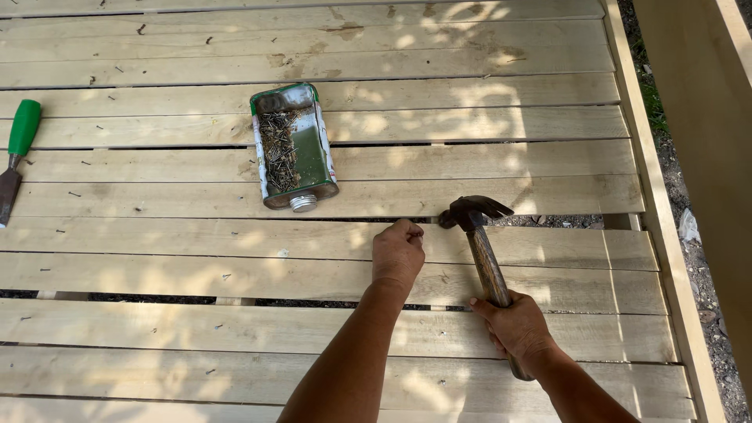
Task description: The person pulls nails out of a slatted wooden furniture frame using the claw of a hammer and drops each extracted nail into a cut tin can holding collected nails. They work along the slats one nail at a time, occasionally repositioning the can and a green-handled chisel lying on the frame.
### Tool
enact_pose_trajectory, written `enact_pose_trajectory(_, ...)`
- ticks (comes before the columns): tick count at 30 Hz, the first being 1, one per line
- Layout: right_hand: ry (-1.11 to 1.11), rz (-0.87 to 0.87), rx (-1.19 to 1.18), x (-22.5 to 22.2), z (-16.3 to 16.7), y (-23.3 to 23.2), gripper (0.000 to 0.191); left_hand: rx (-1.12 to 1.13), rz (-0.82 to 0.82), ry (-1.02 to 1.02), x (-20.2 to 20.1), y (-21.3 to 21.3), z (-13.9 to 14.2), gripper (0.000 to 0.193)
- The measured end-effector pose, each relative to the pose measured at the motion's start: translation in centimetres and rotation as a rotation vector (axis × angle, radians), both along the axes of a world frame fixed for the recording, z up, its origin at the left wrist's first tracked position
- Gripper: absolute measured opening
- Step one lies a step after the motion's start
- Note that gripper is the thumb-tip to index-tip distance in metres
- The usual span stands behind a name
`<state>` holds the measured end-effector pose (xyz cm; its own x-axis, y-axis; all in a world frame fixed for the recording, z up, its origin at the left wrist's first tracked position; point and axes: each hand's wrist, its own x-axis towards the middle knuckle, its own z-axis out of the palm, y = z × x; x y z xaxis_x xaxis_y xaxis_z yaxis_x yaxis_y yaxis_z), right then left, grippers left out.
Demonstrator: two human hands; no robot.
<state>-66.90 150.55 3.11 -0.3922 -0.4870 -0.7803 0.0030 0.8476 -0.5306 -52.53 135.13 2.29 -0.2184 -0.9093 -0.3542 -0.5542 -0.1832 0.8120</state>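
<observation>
My right hand [515, 325] grips the wooden handle of a claw hammer [475, 215], whose dark head hovers just above a pale wooden plank [235, 239]. My left hand [398, 251] rests on that plank just left of the hammer head, fingers pinched together at the plank's far edge; whether a nail is between them is too small to tell. Beyond the hands, a cut-open green metal can [294, 149] lies on its side, filled with several loose nails.
A chisel with a green handle [19, 145] lies at the far left. The planks form a slatted deck with dark gaps between some boards. A wooden side rail [662, 219] runs along the right, with bare soil beyond it.
</observation>
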Motion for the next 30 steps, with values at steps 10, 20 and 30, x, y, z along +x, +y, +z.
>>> enact_pose_trajectory(10,0.046,0.014,0.251,0.3,0.4,5.7,0.029,-0.282,0.048,0.112,0.8,6.8,-3.5,0.001)
enact_pose_trajectory(20,0.063,0.077,0.139,0.2,-1.3,9.1,0.03,-0.351,0.019,-0.052,0.2,7.7,-2.5,0.004)
enact_pose_trajectory(30,0.162,0.179,0.154,1.0,-0.8,9.2,0.036,-0.522,-0.129,-0.162,0.6,8.0,-2.7,0.004)
